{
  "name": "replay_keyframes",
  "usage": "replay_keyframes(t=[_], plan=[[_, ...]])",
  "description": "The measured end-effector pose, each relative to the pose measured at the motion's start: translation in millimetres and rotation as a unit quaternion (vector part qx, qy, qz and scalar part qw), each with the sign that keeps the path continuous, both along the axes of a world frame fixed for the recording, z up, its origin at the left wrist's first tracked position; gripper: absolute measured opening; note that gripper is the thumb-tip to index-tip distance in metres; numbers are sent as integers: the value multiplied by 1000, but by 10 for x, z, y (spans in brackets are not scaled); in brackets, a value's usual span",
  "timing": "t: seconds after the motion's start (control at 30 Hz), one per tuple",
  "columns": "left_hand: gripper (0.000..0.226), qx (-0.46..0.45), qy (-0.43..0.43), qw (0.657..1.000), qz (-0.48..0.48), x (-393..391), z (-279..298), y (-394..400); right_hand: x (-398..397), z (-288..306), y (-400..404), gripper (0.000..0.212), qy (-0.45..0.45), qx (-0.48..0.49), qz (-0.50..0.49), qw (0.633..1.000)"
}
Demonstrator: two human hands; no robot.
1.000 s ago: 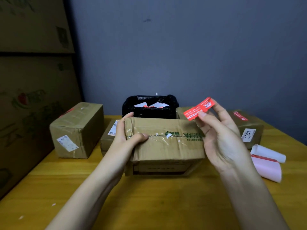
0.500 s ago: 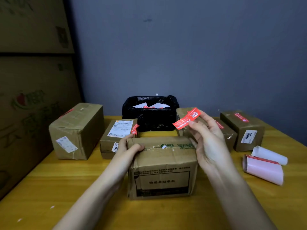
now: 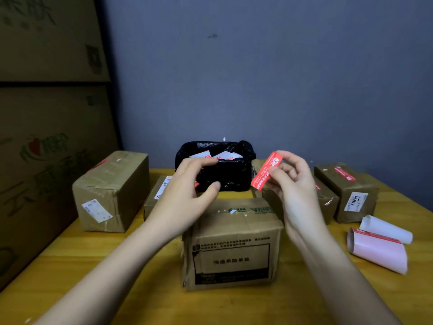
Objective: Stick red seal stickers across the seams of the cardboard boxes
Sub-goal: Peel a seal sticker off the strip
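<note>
done: far-right box [image 3: 346, 191] sealed | left: centre box [image 3: 232, 242] unsealed | right hand [image 3: 290, 184] pinches sticker [image 3: 266, 171] above it | left hand [image 3: 187, 191] spread, holding nothing

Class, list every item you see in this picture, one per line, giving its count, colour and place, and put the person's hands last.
Cardboard boxes: five, brown, on the table; middle box nearest the camera, large box left, small box behind the left hand, two at right.
Red seal sticker: one, red, held above the middle box.
Bin: one, black-lined, at the back centre, paper scraps inside.
Paper rolls: two, pink and white, right edge of the table.
Table: one, yellow wood.
Stacked cartons: brown, far left.
Wall: blue-grey.
Left hand: empty, over the middle box.
Right hand: fingers pinch the sticker.
</note>
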State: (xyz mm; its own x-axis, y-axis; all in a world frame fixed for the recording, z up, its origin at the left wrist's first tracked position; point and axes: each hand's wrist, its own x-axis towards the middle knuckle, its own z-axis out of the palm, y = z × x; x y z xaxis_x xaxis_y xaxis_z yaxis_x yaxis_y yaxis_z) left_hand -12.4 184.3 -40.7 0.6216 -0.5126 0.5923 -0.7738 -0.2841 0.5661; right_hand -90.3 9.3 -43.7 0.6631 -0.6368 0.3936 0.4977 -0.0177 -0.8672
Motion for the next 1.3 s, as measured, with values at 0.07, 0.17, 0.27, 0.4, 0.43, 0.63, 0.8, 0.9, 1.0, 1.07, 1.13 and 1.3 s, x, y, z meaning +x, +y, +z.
replay_keyframes(t=[0.07,0.17,0.27,0.4,0.43,0.63,0.8,0.9,1.0,1.07,1.13,1.3], plan=[[28,-19,30,999,-39,79,170,-152,85,67,-21,29,11,-34,-2,999],[16,-44,120,987,-100,227,415,-396,275,225,-77,30,18,-92,-22,995],[13,-63,233,960,-140,387,589,-611,529,431,-154,29,8,-121,-31,992],[21,-94,143,982,-84,678,770,-812,917,672,-292,26,19,-124,-27,992],[26,-88,104,988,-68,744,819,-844,1018,730,-316,26,26,-119,-19,992],[17,-58,20,998,-24,1105,946,-1006,1557,924,-417,31,86,-116,-23,989],[19,-47,75,996,8,1470,839,-1096,1892,847,-514,32,79,-124,-39,988],[20,-64,138,988,-1,1655,739,-1109,2026,769,-570,40,66,-140,-31,987],[23,-106,199,973,-45,1768,697,-1125,2161,685,-621,47,64,-157,-27,985],[29,-120,213,967,-65,1833,665,-1146,2243,635,-658,47,66,-164,-29,984],[32,-126,208,967,-75,1908,617,-1175,2311,609,-693,42,78,-174,-34,981],[21,-32,29,999,14,1991,515,-1250,2448,608,-720,37,136,-166,-19,977]])
